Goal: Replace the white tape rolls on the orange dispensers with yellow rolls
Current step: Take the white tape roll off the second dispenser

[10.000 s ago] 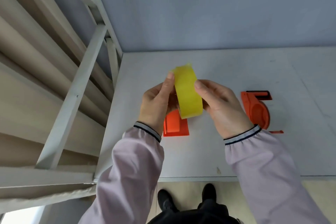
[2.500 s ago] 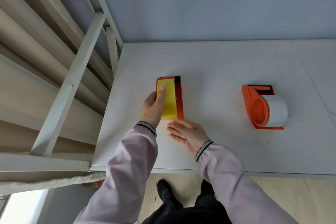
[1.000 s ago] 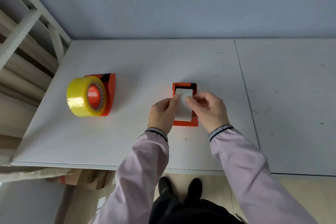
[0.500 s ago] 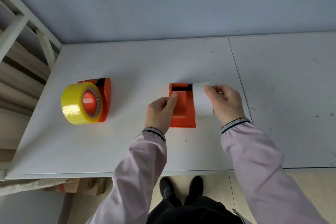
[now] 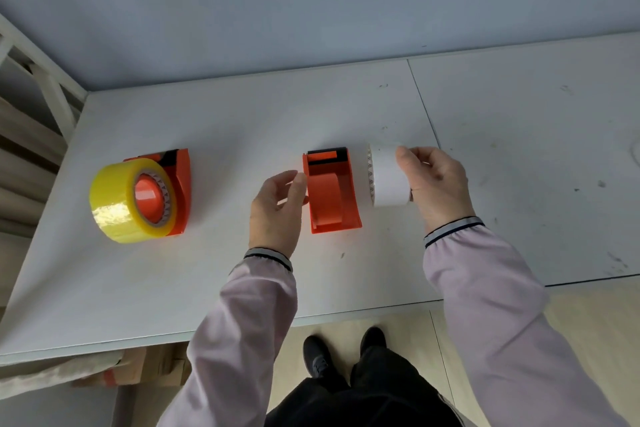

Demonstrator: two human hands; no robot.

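Observation:
An orange dispenser (image 5: 331,191) stands in the middle of the white table (image 5: 225,114) with no roll on its hub. My left hand (image 5: 277,210) rests against its left side, thumb on the edge, fingers loosely apart. My right hand (image 5: 433,184) grips a white tape roll (image 5: 386,175), held just right of the dispenser and clear of it. At the left, a second orange dispenser (image 5: 180,191) lies on its side and carries a yellow tape roll (image 5: 121,208).
A grey wall rises behind the table. A white metal frame (image 5: 52,94) stands off the left edge. A seam (image 5: 424,104) splits the tabletop right of the white roll. My feet and cardboard (image 5: 149,367) are below the front edge.
My right hand has pulled the white roll off the dispenser's hub and carried it to the right. My left hand stays at the dispenser's left side. My view has shifted right since the yellow roll went on.

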